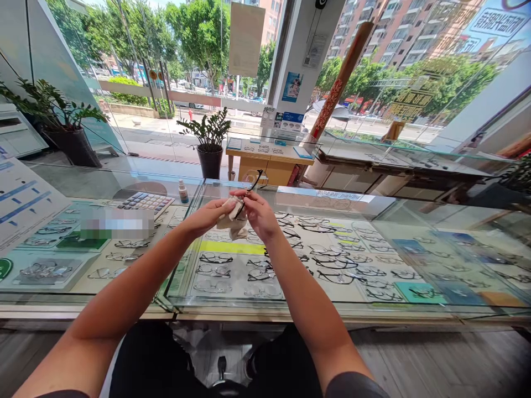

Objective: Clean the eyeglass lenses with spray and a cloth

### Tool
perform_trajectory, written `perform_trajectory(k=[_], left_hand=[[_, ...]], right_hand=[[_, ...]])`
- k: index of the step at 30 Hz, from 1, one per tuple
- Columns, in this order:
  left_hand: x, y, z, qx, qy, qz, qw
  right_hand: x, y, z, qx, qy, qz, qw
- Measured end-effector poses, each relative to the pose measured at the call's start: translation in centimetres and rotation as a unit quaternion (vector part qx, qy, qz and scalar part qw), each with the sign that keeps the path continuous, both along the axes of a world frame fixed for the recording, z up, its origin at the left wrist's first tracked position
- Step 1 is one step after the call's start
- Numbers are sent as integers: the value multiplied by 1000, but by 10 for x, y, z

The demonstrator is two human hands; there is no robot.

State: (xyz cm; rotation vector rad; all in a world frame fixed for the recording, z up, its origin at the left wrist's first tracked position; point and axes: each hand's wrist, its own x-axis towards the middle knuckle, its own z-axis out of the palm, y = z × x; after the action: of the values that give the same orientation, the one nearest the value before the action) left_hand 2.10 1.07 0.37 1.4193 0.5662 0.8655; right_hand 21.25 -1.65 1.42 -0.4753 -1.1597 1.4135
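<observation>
Both my hands meet above a glass display counter (373,207). My left hand (211,214) is closed on a pale cleaning cloth (233,225) that hangs below the fingers. My right hand (258,213) pinches a pair of black-framed glasses (251,185), whose temple arm sticks up above the fingers. The cloth is pressed against the glasses between the two hands. Rows of spectacle frames (332,254) lie on trays under the glass.
A calculator (146,202) and a small dropper bottle (183,191) stand on the counter to the left. A potted plant (209,142) stands behind the counter, another plant (62,124) at far left. A wooden table (269,157) is by the window.
</observation>
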Motion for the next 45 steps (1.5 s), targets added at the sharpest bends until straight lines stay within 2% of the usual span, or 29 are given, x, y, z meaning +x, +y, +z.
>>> perform_trajectory(k=[6,10,19,22,27,30,33,37,45], left_hand=[[-2,0,5,-11,-3,-44,999],[-1,-1,9,-9,-14,-45,999],[-7,0,12,22,52,-81,995],[-6,-1,11,37,45,-55,997],[5,-6,6,39,24,60,997],[13,-9,1,28,7,96,995],[18,-11,-4,18,-4,105,994],[18,-10,-5,20,27,103,994],[10,-5,-7,48,14,56,997]], right_hand=[[2,1,-2,-10,-8,22,1000],[3,2,-3,-22,-11,36,999],[6,3,-6,-44,-18,81,996],[6,2,-6,-45,-9,90,995],[4,3,-6,-46,18,81,995],[3,3,-5,-39,10,72,997],[3,0,-2,-38,-9,57,998],[4,-2,1,-37,-21,45,998],[4,1,-5,-40,-28,62,997]])
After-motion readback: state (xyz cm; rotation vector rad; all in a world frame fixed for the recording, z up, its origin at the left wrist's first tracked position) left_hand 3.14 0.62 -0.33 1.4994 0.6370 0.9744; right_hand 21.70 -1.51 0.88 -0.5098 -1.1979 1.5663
